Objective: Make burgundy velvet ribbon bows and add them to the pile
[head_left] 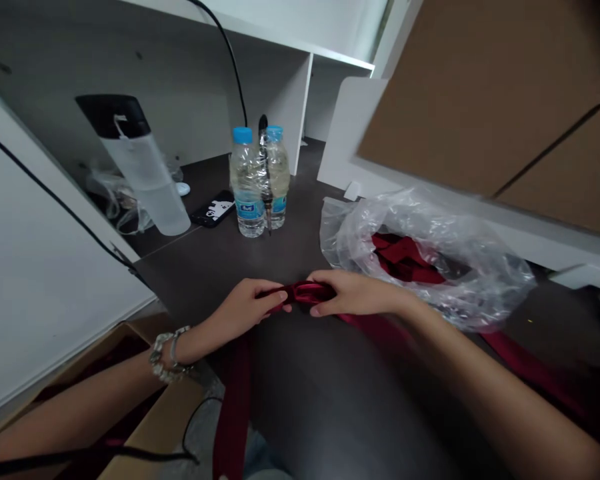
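A dark red ribbon (234,407) is bunched or folded between my two hands, above the dark tabletop. My left hand (254,303) grips its left part between thumb and fingers, and a bracelet circles that wrist. From there one length hangs down over the table's front edge. My right hand (343,292) pinches the right part of the folded section. Another red length runs from under the right hand toward the right, partly behind my forearm. Exactly how the folded part is layered is too small to tell.
An open clear plastic bag (485,267) with red fabric (405,259) lies at the right. Two taped water bottles (250,193), a phone (214,209) and a tall frosted bottle (153,177) stand or lie behind. A cardboard box (167,413) is below left.
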Available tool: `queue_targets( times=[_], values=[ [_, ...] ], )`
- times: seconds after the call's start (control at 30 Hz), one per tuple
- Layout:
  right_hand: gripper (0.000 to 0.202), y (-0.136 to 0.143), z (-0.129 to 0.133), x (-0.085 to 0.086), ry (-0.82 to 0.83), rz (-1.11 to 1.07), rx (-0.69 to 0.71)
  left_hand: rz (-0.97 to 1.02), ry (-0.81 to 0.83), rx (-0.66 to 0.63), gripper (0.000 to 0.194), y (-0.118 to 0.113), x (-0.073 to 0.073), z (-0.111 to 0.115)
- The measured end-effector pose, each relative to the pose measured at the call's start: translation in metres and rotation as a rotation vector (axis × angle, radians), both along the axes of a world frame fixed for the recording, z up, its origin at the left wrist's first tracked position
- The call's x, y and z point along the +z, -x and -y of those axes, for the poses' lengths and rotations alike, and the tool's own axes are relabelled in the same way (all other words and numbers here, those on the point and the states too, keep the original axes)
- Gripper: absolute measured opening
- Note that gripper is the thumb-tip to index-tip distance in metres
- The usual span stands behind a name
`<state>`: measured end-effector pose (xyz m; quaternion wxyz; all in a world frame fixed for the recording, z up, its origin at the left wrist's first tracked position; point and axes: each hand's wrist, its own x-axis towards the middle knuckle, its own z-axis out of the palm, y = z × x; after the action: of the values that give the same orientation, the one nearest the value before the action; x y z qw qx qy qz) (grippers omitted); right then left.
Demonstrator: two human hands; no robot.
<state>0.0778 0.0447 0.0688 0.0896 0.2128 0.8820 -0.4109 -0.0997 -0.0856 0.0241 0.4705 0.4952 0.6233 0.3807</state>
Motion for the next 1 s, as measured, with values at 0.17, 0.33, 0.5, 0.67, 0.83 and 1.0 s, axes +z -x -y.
queue_targets(
  times=[0.17,0.33,0.5,0.67,0.83,1.0],
  values=[
    [0.030,0.049,-0.024,0.046,-0.519,0.180,0.057,0.022,0.012,0.157,0.029,0.017,-0.007,-0.019],
    [0.032,0.124,-0.039,0.103,-1.095,-0.713,-0.144,0.026,-0.005,0.232,0.023,0.036,-0.012,-0.049],
    [0.046,0.179,-0.062,0.110,-1.109,-0.479,-0.153,0.104,-0.020,0.306,0.019,0.047,-0.013,-0.073],
    [0.044,0.188,-0.068,0.087,-0.952,-0.516,-0.207,0.239,-0.038,0.361,0.019,0.052,-0.008,-0.079],
    [0.039,0.186,-0.067,0.082,-0.986,-0.562,-0.229,0.323,-0.038,0.373,0.016,0.055,-0.008,-0.078],
    [0.041,0.188,-0.069,0.082,-0.991,-0.575,-0.229,0.345,-0.032,0.381,0.018,0.053,-0.005,-0.076]
  ],
)
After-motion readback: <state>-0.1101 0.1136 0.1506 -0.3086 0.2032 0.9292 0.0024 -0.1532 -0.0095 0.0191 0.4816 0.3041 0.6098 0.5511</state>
